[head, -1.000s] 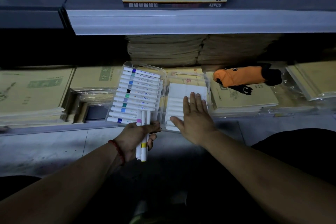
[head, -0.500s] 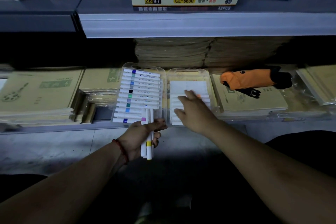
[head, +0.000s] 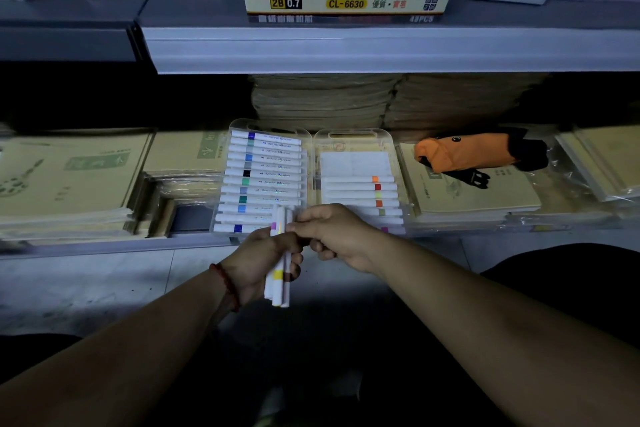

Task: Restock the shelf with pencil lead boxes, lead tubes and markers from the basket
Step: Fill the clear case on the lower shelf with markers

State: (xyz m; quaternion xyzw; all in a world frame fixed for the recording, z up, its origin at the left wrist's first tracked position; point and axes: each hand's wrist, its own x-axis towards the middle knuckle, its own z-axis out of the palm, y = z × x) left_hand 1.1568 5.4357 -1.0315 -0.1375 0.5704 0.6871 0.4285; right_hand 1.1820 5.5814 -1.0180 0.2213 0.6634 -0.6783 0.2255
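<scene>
Markers [head: 278, 274], a few white ones in a bundle, were gripped in the left hand [head: 256, 260], its fingers curled round the barrels. The bundle was held just in front of the lower shelf's [head: 104, 246] front edge, near its middle, with the long axis running from the person towards the shelf. The right hand [head: 339, 236] was set just beside the left, and its thumb and fingertips [head: 293, 227] were pinched on the far end of one marker in the bundle; which one could not be told.

A clear case [head: 351, 132] lay open at the shelf's front edge, directly beyond both hands. Its left half was filled by a full row [head: 265, 173] of markers laid crosswise, parallel to the front edge. Its right half held a shorter row [head: 358, 195] with orange, red and yellow bands, also crosswise, and a bare white stretch was seen towards the back.

It was judged that one marker was to be drawn from the bundle for the right half, to which the right hand was nearer. A quarter turn would be called for, since the bundle's long axis was set at a right angle to the rows.
</scene>
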